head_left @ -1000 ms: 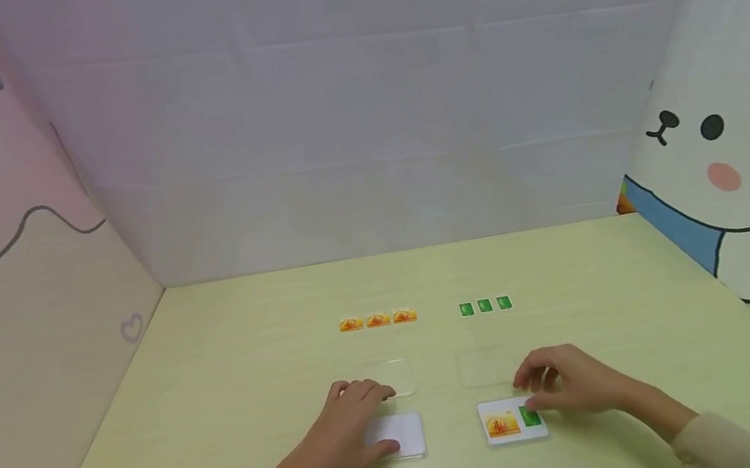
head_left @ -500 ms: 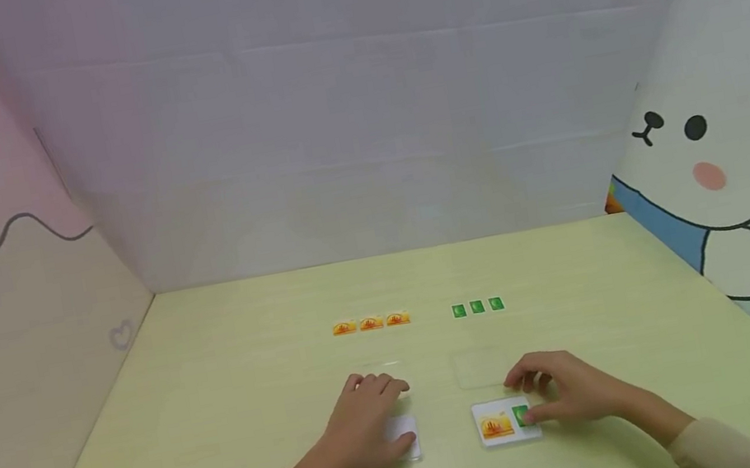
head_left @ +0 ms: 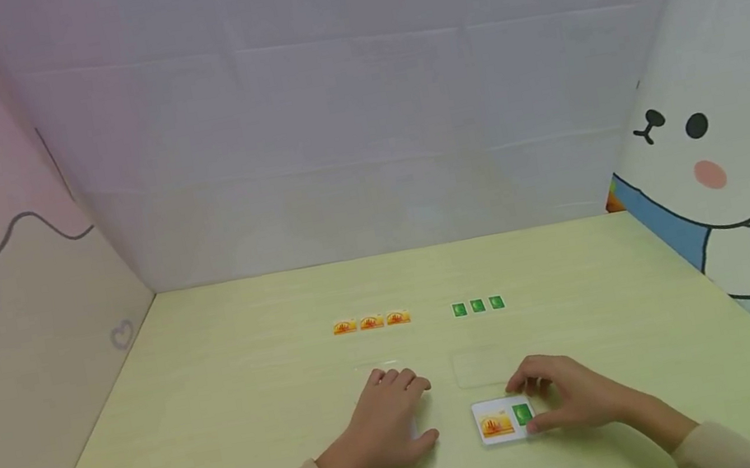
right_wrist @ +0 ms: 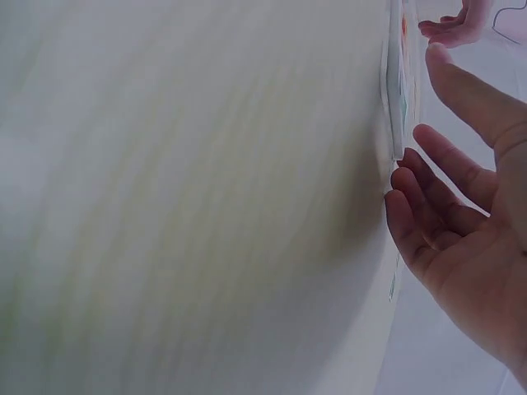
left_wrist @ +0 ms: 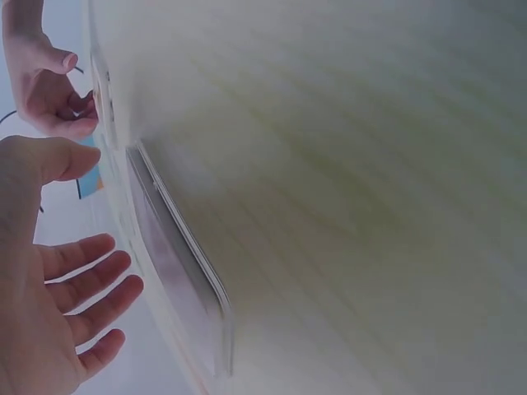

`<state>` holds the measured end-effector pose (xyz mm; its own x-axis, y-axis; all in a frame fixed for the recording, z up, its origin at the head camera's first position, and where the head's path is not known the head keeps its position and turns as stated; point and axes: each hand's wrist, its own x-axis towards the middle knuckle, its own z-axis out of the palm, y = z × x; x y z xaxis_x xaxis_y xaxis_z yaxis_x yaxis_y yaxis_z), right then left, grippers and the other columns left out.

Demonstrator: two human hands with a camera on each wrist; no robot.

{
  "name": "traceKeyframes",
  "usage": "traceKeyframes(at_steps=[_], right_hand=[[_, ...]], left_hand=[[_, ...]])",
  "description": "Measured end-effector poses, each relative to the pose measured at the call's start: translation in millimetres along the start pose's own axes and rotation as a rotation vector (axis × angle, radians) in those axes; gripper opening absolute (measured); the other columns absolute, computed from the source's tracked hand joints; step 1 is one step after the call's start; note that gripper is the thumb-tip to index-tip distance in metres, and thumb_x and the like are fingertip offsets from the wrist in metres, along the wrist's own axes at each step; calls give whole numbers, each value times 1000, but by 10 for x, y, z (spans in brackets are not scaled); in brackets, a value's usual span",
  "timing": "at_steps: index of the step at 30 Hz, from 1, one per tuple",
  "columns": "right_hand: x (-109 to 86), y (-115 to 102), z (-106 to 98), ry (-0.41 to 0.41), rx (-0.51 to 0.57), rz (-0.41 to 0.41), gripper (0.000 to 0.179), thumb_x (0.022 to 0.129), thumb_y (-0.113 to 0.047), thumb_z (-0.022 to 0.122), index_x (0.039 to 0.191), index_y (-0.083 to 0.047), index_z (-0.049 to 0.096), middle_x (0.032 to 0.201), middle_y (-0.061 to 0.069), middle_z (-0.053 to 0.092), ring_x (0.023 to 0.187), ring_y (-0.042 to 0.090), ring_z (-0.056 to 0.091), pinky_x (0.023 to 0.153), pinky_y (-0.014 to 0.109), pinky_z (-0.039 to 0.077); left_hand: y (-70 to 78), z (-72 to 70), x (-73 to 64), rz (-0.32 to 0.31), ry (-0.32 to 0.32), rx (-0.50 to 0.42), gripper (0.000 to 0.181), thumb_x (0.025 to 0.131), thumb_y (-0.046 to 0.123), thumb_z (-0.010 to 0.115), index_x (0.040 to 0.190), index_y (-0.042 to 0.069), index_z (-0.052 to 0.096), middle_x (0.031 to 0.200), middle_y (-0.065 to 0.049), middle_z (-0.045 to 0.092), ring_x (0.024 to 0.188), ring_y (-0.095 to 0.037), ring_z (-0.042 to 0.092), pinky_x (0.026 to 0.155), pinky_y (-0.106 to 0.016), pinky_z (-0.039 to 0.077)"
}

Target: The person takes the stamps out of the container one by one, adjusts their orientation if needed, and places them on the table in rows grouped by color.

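My left hand (head_left: 391, 422) hovers over a flat white rectangular block in a clear tray (left_wrist: 185, 271), fingers spread and holding nothing. In the head view the hand hides nearly all of that block. To the right lies a white card-like block (head_left: 499, 440), bearing an orange-yellow picture (head_left: 496, 424) and a small green picture (head_left: 522, 414). My right hand (head_left: 571, 393) is beside its right edge, thumb tip at the corner below the green picture. Its other fingers are loosely bent; whether the thumb touches the block is hard to tell.
Farther back on the pale yellow table (head_left: 259, 388) lie a row of three orange pieces (head_left: 371, 322) and a row of three green pieces (head_left: 478, 306). A clear, thin rectangular tray (head_left: 481, 367) lies behind the right block; another is partly behind my left hand.
My left hand has moved right across the white block, covering more of it. My right thumb has shifted off the green picture to the block's edge. The head view has turned slightly.
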<state>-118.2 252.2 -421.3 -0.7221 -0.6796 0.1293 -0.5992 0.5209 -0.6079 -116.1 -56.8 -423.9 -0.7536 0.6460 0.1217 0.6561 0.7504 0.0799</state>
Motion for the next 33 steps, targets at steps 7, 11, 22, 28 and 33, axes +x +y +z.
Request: traceKeyframes(at_steps=[7,11,22,28,33], right_hand=[[-1,2,8,3,-44,3,40,77,-37,79,106,-14,63,101,-4,63,85,7,54,75,21,49],[-7,-10,20,5,-69,23,41,76,-37,79,106,-15,64,103,-5,63,87,6,54,77,21,49],[-48,-57,65,-33,-105,83,45,78,-46,75,110,-17,64,108,-9,60,93,4,53,83,23,48],[-46,-71,54,-9,-145,25,45,78,-42,76,111,-15,63,107,-8,60,92,6,54,82,24,49],[-66,-91,57,-10,-156,39,45,78,-42,77,110,-14,63,109,-7,60,93,6,54,83,24,49]], left_hand=[[66,-32,83,18,-6,-8,48,84,49,61,119,17,58,111,4,62,102,-14,55,94,-34,38],[105,-38,132,25,-7,-18,47,84,49,61,119,17,58,112,4,62,102,-13,55,94,-34,39],[226,-2,212,70,8,-26,45,83,48,62,115,17,60,108,5,62,98,-13,55,89,-31,39],[263,12,253,81,14,-31,45,83,49,61,116,18,59,109,5,62,100,-12,55,89,-31,39],[285,25,285,78,-11,-35,44,84,49,60,116,19,59,110,5,63,101,-11,55,90,-31,39]])
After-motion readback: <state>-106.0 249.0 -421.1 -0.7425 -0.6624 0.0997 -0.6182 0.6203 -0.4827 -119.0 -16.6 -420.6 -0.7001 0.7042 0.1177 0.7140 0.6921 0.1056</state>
